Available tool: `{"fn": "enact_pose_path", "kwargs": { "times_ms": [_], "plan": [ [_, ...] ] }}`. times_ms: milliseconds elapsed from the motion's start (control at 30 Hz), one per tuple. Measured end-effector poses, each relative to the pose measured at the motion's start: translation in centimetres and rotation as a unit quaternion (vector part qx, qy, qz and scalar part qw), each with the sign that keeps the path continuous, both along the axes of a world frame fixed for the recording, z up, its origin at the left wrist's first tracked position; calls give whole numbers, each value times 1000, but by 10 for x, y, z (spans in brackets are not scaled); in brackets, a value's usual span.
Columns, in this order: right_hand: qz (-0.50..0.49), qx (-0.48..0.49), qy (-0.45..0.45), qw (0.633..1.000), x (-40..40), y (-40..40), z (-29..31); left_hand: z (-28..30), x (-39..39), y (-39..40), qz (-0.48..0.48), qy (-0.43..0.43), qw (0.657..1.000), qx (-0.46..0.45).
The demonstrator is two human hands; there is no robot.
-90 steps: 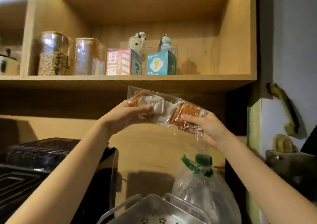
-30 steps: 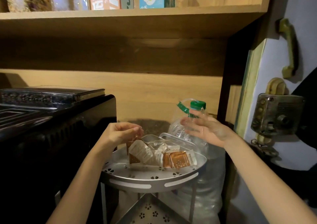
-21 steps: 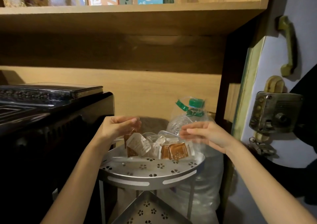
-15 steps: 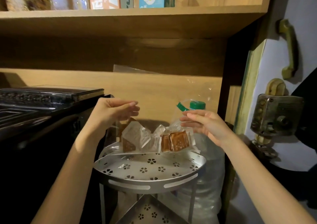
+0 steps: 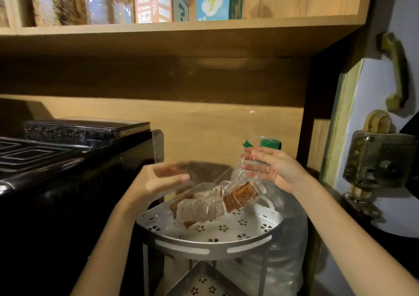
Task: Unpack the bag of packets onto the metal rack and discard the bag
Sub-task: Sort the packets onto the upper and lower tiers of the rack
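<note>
A clear plastic bag [image 5: 243, 178] hangs tilted over the round perforated metal rack [image 5: 210, 242]. My right hand [image 5: 272, 168] pinches the bag's upper right end. Brown and white packets [image 5: 204, 207] slide toward the bag's lower left end, just above the rack's top tier. My left hand [image 5: 163, 179] is blurred at the bag's left side, fingers spread; whether it touches the plastic cannot be told. A lower rack tier [image 5: 204, 282] shows beneath.
A black appliance [image 5: 68, 164] stands close on the left of the rack. A large clear water bottle with a green cap [image 5: 271, 144] stands behind and right. A wooden shelf [image 5: 181, 37] with jars and boxes runs overhead. A door with a lock [image 5: 376, 162] is at right.
The bag's right end has risen and its left end has dropped toward the rack. The packets have shifted down to the left. My left hand has opened and moved lower.
</note>
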State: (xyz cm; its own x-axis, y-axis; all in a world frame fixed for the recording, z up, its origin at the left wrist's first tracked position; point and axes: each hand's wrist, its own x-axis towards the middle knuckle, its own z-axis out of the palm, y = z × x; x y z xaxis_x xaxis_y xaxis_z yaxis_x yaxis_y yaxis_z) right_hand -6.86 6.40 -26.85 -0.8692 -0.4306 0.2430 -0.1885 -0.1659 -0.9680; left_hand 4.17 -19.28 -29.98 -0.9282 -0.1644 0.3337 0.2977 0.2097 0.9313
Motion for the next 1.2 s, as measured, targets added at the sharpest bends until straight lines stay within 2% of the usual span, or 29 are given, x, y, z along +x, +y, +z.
{"fn": "enact_pose_path", "kwargs": {
  "times_ms": [100,233,333,433,533,600,700,900,1000,1200],
  "plan": [
    [-6,0,-11,1000,0,0,1,-19,0,1,-36,-29,997,-58],
    [16,28,29,999,2,9,1,-19,-5,4,16,22,1000,-11],
    [63,112,49,991,0,25,-5,-16,-8,5,23,26,999,17],
    [119,224,38,967,0,35,-17,-15,-9,2,29,19,999,8],
    [64,279,68,956,3,32,-23,-8,-10,2,25,18,999,-10],
    [-9,225,86,971,4,29,-20,1,-10,5,31,18,999,-7],
    [-59,84,76,992,6,26,-10,16,-9,5,63,52,996,-18],
    [-98,8,104,990,10,19,0,40,-6,4,95,124,988,12],
    [-100,24,120,987,11,20,6,50,-7,7,102,125,987,6],
    [-102,-52,142,983,12,20,29,76,-6,14,92,146,984,37]
  ]
}}
